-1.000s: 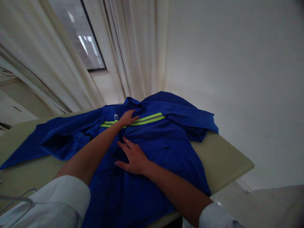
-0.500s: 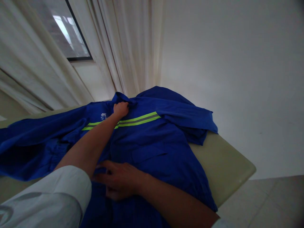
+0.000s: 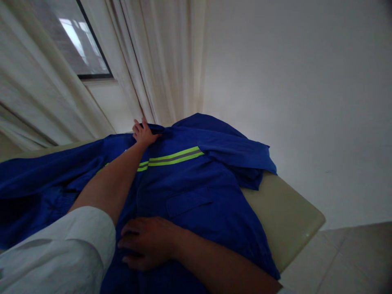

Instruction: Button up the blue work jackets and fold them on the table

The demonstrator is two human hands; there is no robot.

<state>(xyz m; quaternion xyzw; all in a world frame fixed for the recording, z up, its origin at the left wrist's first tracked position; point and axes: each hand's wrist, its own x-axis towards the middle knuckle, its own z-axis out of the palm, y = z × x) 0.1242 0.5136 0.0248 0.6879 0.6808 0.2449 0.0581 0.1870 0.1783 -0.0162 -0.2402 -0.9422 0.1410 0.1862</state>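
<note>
A blue work jacket (image 3: 190, 179) with a yellow-green and grey reflective stripe lies spread out, front side up. At its collar (image 3: 157, 129), my left hand (image 3: 143, 133) rests with fingers spread. Lower down, my right hand (image 3: 150, 243) lies over the jacket's front edge, fingers apart and slightly bent. One sleeve (image 3: 245, 151) reaches to the right, folded near its end. The other sleeve (image 3: 55, 159) stretches left, partly behind my left forearm. Below a flap pocket (image 3: 188, 201), the lower hem runs out of the picture.
Underneath is a pale greenish table (image 3: 284, 216) with a rounded right corner. Beige curtains (image 3: 165, 57) and a window (image 3: 82, 41) are behind it. A white wall (image 3: 275, 81) rises at the back right, above a tiled floor (image 3: 346, 253).
My left hand has opened at the collar, its fingers spreading up and to the left. My right hand has shifted slightly down. The view has turned a little.
</note>
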